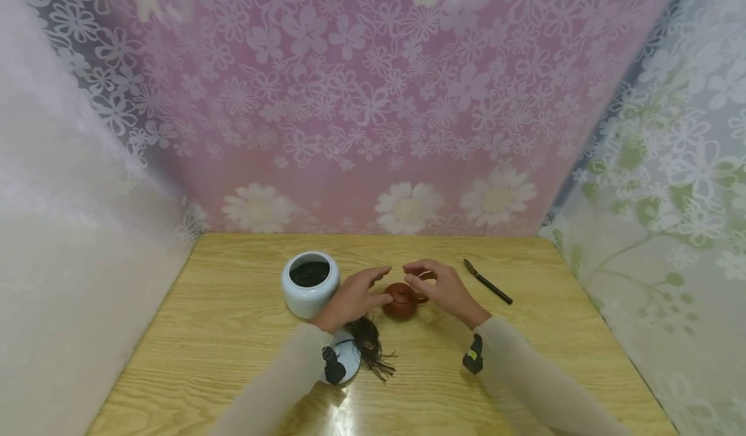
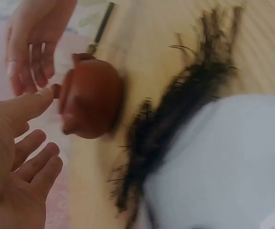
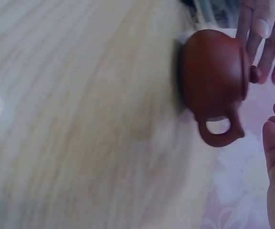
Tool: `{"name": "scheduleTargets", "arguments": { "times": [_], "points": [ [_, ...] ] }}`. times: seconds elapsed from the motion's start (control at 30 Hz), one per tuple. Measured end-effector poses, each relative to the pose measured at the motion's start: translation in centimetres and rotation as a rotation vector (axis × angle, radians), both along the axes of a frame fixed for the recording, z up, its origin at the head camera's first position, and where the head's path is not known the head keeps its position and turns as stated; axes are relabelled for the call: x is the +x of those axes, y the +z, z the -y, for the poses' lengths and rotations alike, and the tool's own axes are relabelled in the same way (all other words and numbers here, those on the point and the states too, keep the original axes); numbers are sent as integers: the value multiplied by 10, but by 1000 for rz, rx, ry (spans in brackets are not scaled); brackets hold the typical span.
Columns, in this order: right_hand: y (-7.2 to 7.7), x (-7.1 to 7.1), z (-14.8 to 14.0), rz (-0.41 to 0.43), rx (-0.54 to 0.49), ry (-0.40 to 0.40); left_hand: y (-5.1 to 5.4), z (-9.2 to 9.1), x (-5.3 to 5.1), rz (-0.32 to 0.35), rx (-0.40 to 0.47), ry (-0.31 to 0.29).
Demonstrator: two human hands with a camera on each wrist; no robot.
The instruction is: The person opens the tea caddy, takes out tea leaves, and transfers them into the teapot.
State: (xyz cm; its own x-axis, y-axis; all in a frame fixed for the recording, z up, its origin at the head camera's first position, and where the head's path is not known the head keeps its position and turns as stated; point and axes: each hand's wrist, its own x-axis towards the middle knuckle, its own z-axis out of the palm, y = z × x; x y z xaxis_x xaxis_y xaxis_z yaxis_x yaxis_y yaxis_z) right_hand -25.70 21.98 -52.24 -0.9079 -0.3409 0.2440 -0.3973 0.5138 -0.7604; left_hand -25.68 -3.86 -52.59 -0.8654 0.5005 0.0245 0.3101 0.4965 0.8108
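A small reddish-brown clay teapot [image 1: 400, 306] stands upright on the wooden table, its lid on and its handle [image 3: 221, 136] toward my right hand. My left hand [image 1: 357, 295] is held at the teapot's left with fingers loosely extended. Its thumb [image 2: 35, 102] is close to the lid knob [image 2: 56, 90]; I cannot tell if they touch. On the other side, my right hand [image 1: 444, 287] hovers above the handle, fingers relaxed and slightly bent. Neither hand grips anything. Both sets of fingers point toward each other above the pot.
Left of the hands stands a white round jar [image 1: 305, 301] with dark leafy stuff [image 1: 310, 273] inside. Under my left wrist lies a white lid [image 1: 350, 358] with a bundle of dark strands [image 1: 367, 342] against it. A slim black-handled tool [image 1: 492, 285] lies at right.
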Motion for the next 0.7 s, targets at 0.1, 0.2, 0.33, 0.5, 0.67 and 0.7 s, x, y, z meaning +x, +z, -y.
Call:
{"name": "scheduleTargets", "arguments": {
  "times": [0.1, 0.2, 0.33, 0.5, 0.67, 0.7],
  "points": [
    [6, -1, 1, 7, -45, -17, 18, 5, -1, -16, 11, 4],
    [12, 0, 4, 13, -82, -24, 34, 11, -2, -29, 4, 23],
    [17, 3, 12, 23, -120, -19, 52, 23, -5, -50, -23, 51],
    [20, 10, 28, 30, -151, 33, 70, 45, -14, -68, -46, 82],
    [20, 18, 45, 60, -175, 83, 76, 72, -22, -88, -88, 111],
    [19, 19, 48, 72, -189, 97, 76, 78, -23, -96, -99, 114]
  ]
}}
